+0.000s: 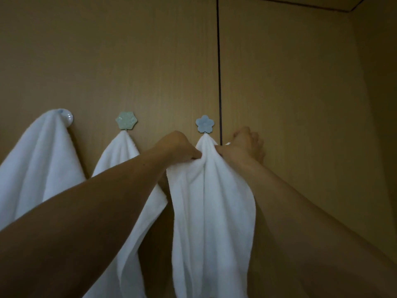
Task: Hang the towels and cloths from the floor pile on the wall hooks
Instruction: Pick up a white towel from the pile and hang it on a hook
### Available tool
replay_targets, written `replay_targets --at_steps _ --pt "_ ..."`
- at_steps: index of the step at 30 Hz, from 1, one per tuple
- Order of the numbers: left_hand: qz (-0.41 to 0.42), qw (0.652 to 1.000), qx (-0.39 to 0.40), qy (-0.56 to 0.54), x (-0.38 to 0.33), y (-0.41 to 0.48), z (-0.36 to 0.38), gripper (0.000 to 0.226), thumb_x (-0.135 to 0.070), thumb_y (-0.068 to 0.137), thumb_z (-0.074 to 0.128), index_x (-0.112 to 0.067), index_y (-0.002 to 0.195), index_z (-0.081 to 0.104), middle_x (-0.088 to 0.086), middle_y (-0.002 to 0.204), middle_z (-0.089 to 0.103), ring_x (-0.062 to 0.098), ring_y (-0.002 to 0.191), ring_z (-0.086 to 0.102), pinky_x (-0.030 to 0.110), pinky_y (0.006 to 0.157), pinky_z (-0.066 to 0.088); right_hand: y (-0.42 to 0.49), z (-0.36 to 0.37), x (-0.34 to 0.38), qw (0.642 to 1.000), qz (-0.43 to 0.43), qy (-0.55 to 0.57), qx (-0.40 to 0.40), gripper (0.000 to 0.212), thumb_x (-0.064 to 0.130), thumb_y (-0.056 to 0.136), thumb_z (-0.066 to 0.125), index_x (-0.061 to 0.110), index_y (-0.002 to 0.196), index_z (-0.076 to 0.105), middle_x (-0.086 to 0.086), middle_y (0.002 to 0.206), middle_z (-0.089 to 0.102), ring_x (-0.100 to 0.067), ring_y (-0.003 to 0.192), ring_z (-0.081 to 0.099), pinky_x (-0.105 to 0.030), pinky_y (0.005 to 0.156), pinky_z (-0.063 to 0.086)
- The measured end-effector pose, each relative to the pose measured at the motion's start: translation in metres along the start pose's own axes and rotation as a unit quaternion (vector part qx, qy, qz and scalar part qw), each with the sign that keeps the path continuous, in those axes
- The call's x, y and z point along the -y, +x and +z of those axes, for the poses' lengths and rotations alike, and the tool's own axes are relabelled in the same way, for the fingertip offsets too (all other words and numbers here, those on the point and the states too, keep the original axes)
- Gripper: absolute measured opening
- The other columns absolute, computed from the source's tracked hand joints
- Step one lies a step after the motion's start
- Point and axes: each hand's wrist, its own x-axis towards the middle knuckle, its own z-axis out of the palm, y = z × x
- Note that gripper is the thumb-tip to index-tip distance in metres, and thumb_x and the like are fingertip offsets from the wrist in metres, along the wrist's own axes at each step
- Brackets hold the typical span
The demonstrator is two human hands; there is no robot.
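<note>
A white towel (211,211) hangs from the blue flower hook (204,123) on the brown wall, its top bunched at the hook's pin. My left hand (178,147) pinches the towel's upper left fold just below the hook. My right hand (245,145) holds the towel's upper right edge, fingers spread against the wall behind it. Further left, a second white towel (126,168) hangs from the green flower hook (126,119), and a third white towel (40,160) drapes over a round pale hook (68,119).
A dark vertical seam (219,72) splits the wall panels just right of the blue hook. The wall right of the seam is bare and meets a side wall (378,125) at the far right. The floor pile is out of view.
</note>
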Motion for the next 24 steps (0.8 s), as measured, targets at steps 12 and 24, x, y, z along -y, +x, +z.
replay_targets --at_steps 12,24 --pt "0.276 0.913 -0.151 0.259 0.01 -0.022 0.031 0.024 -0.008 0.094 0.044 -0.002 0.113 0.057 0.012 0.105 0.049 0.025 0.094 0.045 0.029 0.071 0.031 -0.021 0.017 0.0 0.974 -0.216 0.053 0.05 0.033 0.011 0.093 0.046 0.019 0.118 0.066 -0.007 0.102 0.063 -0.022 0.094 0.059 -0.033 0.08 0.047" --pt "0.123 0.983 -0.081 -0.111 0.003 -0.053 0.037 0.032 -0.04 0.092 0.049 -0.018 0.07 0.051 -0.005 0.065 0.051 0.006 0.057 0.044 0.023 0.051 0.027 -0.035 0.006 -0.003 0.967 -0.095 0.17 0.163 0.032 0.023 0.088 0.051 0.022 0.117 0.065 0.002 0.11 0.062 -0.017 0.101 0.061 -0.036 0.087 0.051"
